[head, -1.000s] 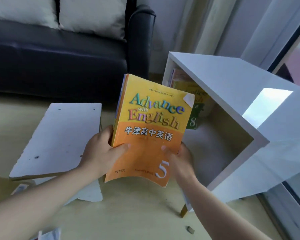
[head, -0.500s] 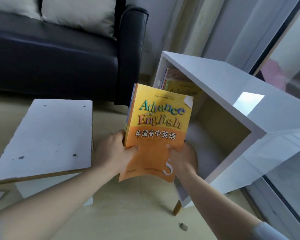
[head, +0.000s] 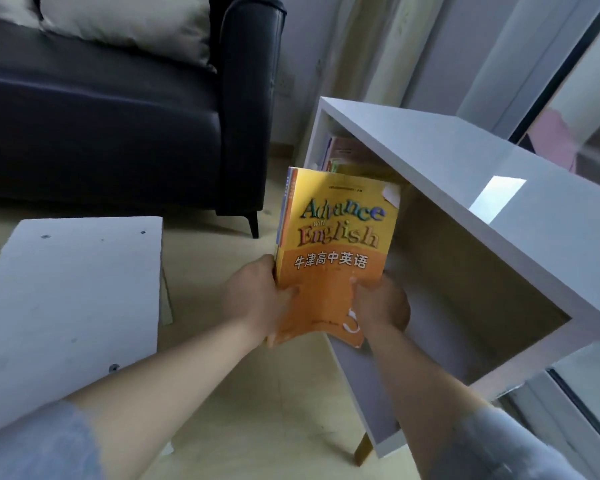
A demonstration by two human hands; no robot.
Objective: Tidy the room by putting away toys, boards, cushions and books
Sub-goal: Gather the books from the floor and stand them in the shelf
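A pale wood floor (head: 257,393) runs under everything here, with a black sofa (head: 118,116) at the back and a window frame along the right edge.

The book (head: 336,251), yellow above and orange below with "Advance with English" and a large 5 on its cover, stands upright between both hands at the mouth of a white cabinet (head: 447,188). At least one more thin book is pressed behind it in the same hold; a blue spine edge shows along its left side. The left hand (head: 257,299) closes its grip on the lower left edge, thumb lying across the orange cover and fingers behind. The right hand (head: 381,306) closes its grip on the lower right corner, thumb on the front, the rest of the fingers hidden behind the cover. The bottom edge of the cover curls slightly below the hands.

Just beyond the grip, deeper in the cabinet's far left corner, other books (head: 340,154) stand upright. To the right of the grip the cabinet's open interior shows a tan back panel. The cabinet sits tilted in the view on a wooden leg (head: 362,448).

Left of the grip, well apart, a white board (head: 70,299) with small screw holes lies flat. A pale cushion (head: 129,26) rests on the sofa.
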